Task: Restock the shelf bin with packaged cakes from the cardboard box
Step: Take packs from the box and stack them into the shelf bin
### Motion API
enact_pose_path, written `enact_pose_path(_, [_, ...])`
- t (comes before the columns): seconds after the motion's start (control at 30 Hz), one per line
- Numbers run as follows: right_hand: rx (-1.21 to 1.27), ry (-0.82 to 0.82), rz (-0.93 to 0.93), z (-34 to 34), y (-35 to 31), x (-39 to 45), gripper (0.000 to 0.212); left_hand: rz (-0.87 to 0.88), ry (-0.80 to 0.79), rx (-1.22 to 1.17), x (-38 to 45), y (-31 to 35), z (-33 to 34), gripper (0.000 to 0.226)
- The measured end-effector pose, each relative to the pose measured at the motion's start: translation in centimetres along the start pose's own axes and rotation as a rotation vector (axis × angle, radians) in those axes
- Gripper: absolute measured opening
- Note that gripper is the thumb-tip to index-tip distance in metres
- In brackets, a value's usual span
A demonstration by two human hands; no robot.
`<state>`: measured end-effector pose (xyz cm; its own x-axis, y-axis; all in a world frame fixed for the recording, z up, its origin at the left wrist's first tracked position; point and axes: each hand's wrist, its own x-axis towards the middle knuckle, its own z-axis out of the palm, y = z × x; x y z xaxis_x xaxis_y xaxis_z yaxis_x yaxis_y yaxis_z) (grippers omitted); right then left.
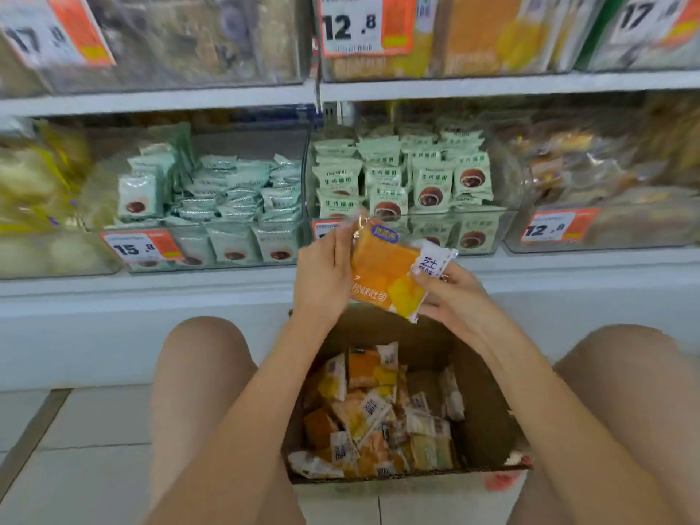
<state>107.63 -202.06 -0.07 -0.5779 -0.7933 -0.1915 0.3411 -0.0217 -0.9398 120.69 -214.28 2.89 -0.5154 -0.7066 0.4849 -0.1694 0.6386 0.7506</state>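
Note:
An orange and yellow packaged cake is held up in front of the lower shelf, above the cardboard box. My left hand grips its left edge and my right hand grips its lower right corner. The open box stands on the floor between my knees and holds several more orange and yellow packaged cakes. On the upper shelf a clear bin holds the same orange packages behind a 12.8 price tag.
Clear bins of pale green packaged cakes fill the lower shelf directly behind my hands, with another green batch to the left. Yellow snacks sit far left, brown pastries far right. White shelf base and tiled floor lie below.

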Motion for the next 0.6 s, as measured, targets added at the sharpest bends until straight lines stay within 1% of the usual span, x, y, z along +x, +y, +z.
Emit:
enact_pose_path(0.07, [-0.056,-0.007,-0.081,0.3,-3.9,0.5,0.025,0.082,0.026,0.028,2.7,2.7,-1.0,0.048])
enact_pose_path(0.17, [-0.119,0.052,-0.230,0.5,-9.7,1.3,0.011,0.149,0.091,0.178,6.7,5.5,-2.5,0.048])
enact_pose_path(0.23, [-0.148,0.112,-0.313,0.4,-13.6,1.9,0.009,0.230,0.168,0.279,9.3,6.3,-3.3,0.049])
enact_pose_path(0.3, [-0.168,0.156,-0.368,0.3,-17.2,2.6,0.010,0.351,0.224,0.393,11.6,6.3,-3.4,0.049])
enact_pose_path(0.4, [-0.181,0.173,-0.419,-0.1,-21.6,3.6,0.013,0.592,0.299,0.531,14.4,6.6,-3.1,0.036])
enact_pose_path(0.47, [-0.235,0.168,-0.453,-0.2,-24.1,4.2,0.013,0.795,0.322,0.552,16.2,7.3,-2.6,0.031])
enact_pose_path(0.5, [-0.260,0.163,-0.473,-0.2,-25.1,4.3,0.012,0.845,0.340,0.556,17.2,7.8,-2.5,0.030])
enact_pose_path(0.53, [-0.278,0.160,-0.495,-0.1,-26.1,4.4,0.011,0.848,0.379,0.559,18.4,8.4,-2.5,0.029])
enact_pose_path(0.6, [-0.316,0.164,-0.545,0.3,-27.8,4.8,0.011,0.786,0.459,0.585,21.3,9.4,-2.6,0.028])
